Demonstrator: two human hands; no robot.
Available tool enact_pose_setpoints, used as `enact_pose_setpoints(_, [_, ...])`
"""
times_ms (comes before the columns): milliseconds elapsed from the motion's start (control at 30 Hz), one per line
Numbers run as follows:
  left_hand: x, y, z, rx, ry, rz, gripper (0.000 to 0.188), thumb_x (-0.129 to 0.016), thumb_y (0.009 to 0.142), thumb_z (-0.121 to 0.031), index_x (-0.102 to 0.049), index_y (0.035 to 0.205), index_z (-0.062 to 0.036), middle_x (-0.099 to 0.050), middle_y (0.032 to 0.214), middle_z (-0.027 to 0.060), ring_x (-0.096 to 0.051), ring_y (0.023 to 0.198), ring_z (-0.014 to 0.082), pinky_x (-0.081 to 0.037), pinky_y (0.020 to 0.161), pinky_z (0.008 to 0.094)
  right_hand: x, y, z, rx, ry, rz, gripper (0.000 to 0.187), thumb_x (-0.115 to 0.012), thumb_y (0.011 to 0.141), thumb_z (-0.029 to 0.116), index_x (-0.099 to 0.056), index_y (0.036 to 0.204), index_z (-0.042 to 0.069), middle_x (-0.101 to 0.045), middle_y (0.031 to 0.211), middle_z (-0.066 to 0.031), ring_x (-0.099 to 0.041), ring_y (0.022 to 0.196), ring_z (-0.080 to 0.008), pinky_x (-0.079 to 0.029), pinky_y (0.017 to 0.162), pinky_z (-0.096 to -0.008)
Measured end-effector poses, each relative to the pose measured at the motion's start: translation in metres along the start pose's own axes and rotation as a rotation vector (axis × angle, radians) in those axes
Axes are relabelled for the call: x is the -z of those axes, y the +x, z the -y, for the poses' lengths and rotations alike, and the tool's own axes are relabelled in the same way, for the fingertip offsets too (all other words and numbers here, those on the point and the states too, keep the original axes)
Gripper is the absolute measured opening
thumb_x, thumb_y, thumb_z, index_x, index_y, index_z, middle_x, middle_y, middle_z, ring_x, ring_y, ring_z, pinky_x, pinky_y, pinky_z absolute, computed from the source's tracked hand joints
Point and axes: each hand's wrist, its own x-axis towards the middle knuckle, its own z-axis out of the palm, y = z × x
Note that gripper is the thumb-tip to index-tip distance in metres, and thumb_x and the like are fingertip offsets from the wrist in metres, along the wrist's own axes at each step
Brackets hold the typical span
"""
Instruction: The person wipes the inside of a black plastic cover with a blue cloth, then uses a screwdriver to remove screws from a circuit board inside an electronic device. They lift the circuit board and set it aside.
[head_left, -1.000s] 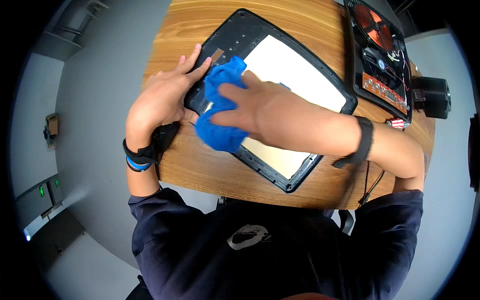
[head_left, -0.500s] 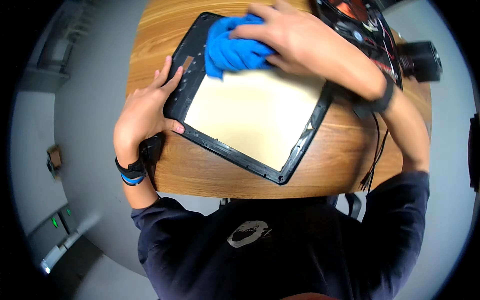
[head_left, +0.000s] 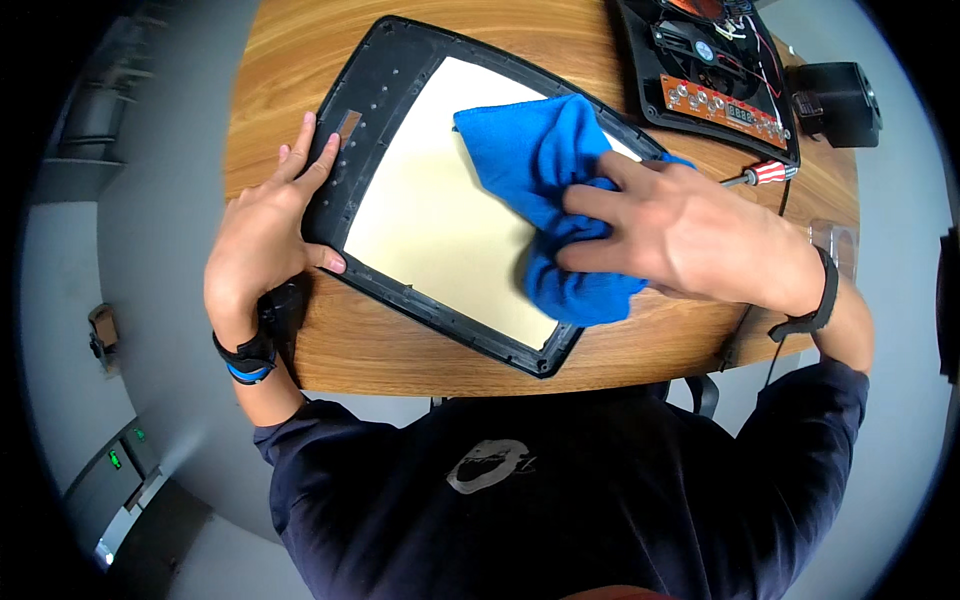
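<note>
The right hand (head_left: 690, 235) pressed a crumpled bright blue microfibre cloth (head_left: 550, 200) down on the cream panel of a flat black-framed plate (head_left: 400, 110), fingers bunched over the fabric. The left hand (head_left: 265, 235) lay open, flat against the frame's left edge. The plate rested on the round wooden table (head_left: 400, 345), near a red-handled screwdriver (head_left: 760, 175) and an opened black electronic unit (head_left: 715, 85).

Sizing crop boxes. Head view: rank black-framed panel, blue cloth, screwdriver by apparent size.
1. black-framed panel, largest by far.
2. blue cloth, partly under the right hand, so its full extent is hidden.
3. screwdriver, smallest.
</note>
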Motion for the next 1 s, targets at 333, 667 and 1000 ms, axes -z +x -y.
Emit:
enact_pose_setpoints(333, [0.012, 0.005, 0.001, -0.057, -0.037, 0.070, 0.151, -0.113, 0.045, -0.020, -0.051, 0.182, -0.0195, -0.023, 0.197, 0.0168, -0.045, 0.169, 0.0481, -0.059, 0.127, 0.0601, -0.048, 0.109, 0.021, 0.132, 0.012, -0.243, 0.041, -0.075, 0.107, 0.010, -0.075, 0.146, 0.022, -0.068, 0.142, -0.0082, -0.071, 0.118, -0.0366, -0.061, 0.089, -0.0461])
enact_pose_setpoints(667, [-0.002, 0.003, 0.008, -0.045, -0.008, 0.052, 0.155, -0.114, 0.044, -0.026, -0.047, 0.184, -0.0179, -0.022, 0.197, 0.0137, -0.043, 0.171, 0.0432, -0.061, 0.127, 0.0552, 0.010, -0.018, 0.004, -0.109, 0.116, 0.100, 0.056, -0.086, 0.099, 0.014, -0.075, 0.154, 0.021, -0.071, 0.143, -0.0143, -0.077, 0.122, -0.0414, -0.069, 0.094, -0.0517])
enact_pose_setpoints(1000, [0.006, 0.007, 0.002, -0.002, -0.017, 0.118, 0.153, -0.115, 0.048, -0.023, -0.046, 0.184, -0.0118, -0.015, 0.199, 0.0143, -0.040, 0.175, 0.0421, -0.054, 0.131, 0.0565, -0.051, 0.107, -0.035, -0.127, -0.145, -0.309, 0.046, -0.080, 0.104, 0.020, -0.077, 0.149, 0.024, -0.069, 0.138, -0.0187, -0.073, 0.121, -0.0503, -0.068, 0.088, -0.0573])
